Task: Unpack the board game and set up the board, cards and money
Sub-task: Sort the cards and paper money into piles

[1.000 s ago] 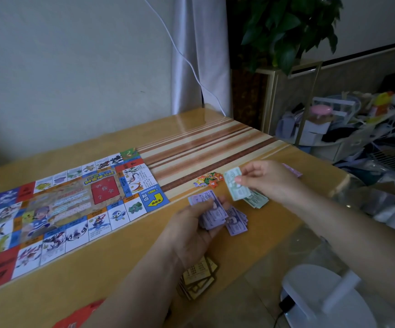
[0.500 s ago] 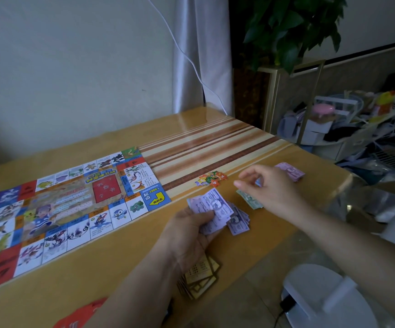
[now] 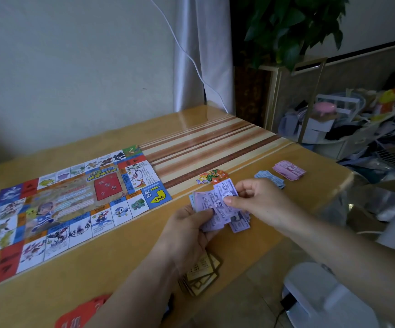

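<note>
The colourful game board [image 3: 57,204] lies unfolded on the left half of the wooden table [image 3: 111,268]. My left hand [image 3: 187,230] holds a fanned stack of purple play money [image 3: 212,209] above the table's near right part. My right hand [image 3: 260,200] pinches the top purple note [image 3: 226,188] of that stack. A blue money pile [image 3: 271,178] and a pink money pile [image 3: 289,170] lie further right near the table edge. Colourful token pieces [image 3: 212,176] rest beyond the hands. Yellow-brown cards [image 3: 203,275] sit at the near edge, partly under my left wrist.
Red cards [image 3: 80,316] lie at the near edge on the left. A white device [image 3: 321,297] with a black cable stands on the floor at the right. A potted plant [image 3: 291,27] and cluttered shelves [image 3: 357,124] fill the far right.
My right hand set a green-blue note down on the pile at the right, then came back to the purple stack and took hold of its top note.
</note>
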### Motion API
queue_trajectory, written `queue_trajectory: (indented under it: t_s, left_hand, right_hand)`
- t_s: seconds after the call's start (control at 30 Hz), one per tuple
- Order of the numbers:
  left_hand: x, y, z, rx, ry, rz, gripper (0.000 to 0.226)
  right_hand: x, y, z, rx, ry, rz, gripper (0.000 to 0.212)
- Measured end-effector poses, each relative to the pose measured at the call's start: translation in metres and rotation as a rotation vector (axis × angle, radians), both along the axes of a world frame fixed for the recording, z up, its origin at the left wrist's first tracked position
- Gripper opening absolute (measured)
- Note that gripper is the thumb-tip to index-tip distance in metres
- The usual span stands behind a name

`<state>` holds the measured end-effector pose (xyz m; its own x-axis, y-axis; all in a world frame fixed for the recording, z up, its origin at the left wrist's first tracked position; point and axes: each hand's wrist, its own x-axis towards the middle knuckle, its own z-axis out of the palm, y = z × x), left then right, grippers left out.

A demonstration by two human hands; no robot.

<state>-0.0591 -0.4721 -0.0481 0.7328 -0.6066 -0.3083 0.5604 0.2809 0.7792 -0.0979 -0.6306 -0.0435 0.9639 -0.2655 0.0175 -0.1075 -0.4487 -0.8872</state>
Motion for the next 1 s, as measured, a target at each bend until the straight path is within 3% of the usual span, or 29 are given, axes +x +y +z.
queue_trajectory:
  t_s: [0.17,0.37,0.57,0.83,1.0]
  left_hand:
    - [0.000,-0.006,0.000,0.049,-0.054,0.059,0.021]
    - [-0.001,-0.010,-0.001,0.057,-0.067,0.102,0.018]
    - [-0.003,-0.006,0.000,0.038,-0.105,0.090,0.023]
    - [-0.002,-0.011,0.002,0.084,-0.066,0.168,0.012]
    - [-0.003,-0.008,0.001,0.055,-0.071,0.153,0.019]
  right_hand:
    - [-0.002,0.006,-0.002,0.100,-0.043,0.004,0.006]
    - [-0.003,0.011,-0.003,0.010,-0.084,-0.017,0.012]
    - [-0.003,0.012,-0.006,0.051,-0.108,-0.024,0.017]
    - [-0.002,0.016,-0.008,0.132,-0.107,-0.015,0.014]
    - [-0.001,0.014,-0.009,0.151,-0.114,-0.038,0.014]
